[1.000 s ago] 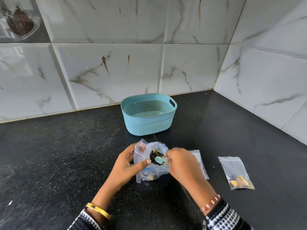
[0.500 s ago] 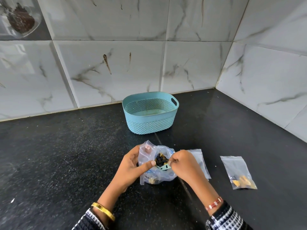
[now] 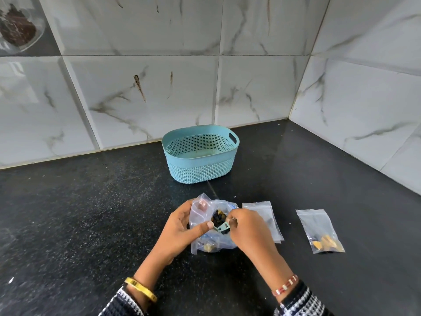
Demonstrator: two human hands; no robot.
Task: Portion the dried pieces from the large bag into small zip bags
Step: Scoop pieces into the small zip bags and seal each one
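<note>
The large clear bag (image 3: pixel 203 209) stands crumpled on the black counter with its mouth held open. My left hand (image 3: pixel 182 231) grips its left edge, thumb pressed on the front. My right hand (image 3: pixel 248 231) pinches a small teal scoop (image 3: pixel 222 229) at the bag's mouth, over dark dried pieces (image 3: pixel 218 218) inside. A few yellow pieces show at the bag's bottom. A short stack of flat small zip bags (image 3: pixel 266 215) lies just right of my right hand. Further right lies a small zip bag (image 3: pixel 319 229) holding yellow and dark pieces.
A light-blue perforated basket (image 3: pixel 200 172) stands behind the bag, near the tiled back wall. A tiled side wall closes the counter at the right. A glass jar with dark contents (image 3: pixel 16 30) shows at the top left.
The teal scoop has dipped a little lower into the mouth of the large bag. Both hands stay on the bag in nearly the same place.
</note>
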